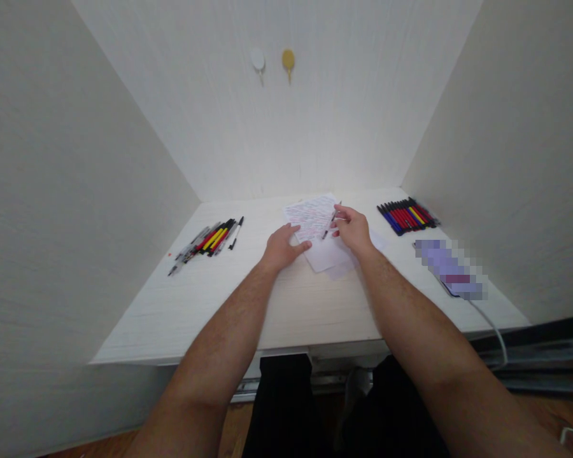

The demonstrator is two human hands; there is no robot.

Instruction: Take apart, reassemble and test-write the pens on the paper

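Observation:
Sheets of paper [325, 256] lie at the middle of the white table, the top one covered with rows of pen strokes in its upper part. My left hand [282, 247] rests on the left edge of the paper, thumb and fingers apart, holding nothing. Over the right side of the sheet, my right hand [351, 228] has its fingers closed round a slim pen [330, 224]. The pen is tilted, its lower end close to the written area. Whether the tip touches the paper cannot be made out.
On the left lies a loose pile of pens [210, 240], with a black-and-white pen [237, 233] beside it. A row of pens [405, 215] is at the back right. Nearer is a blurred phone [449, 270] with a white cable [494, 327]. Walls enclose the table.

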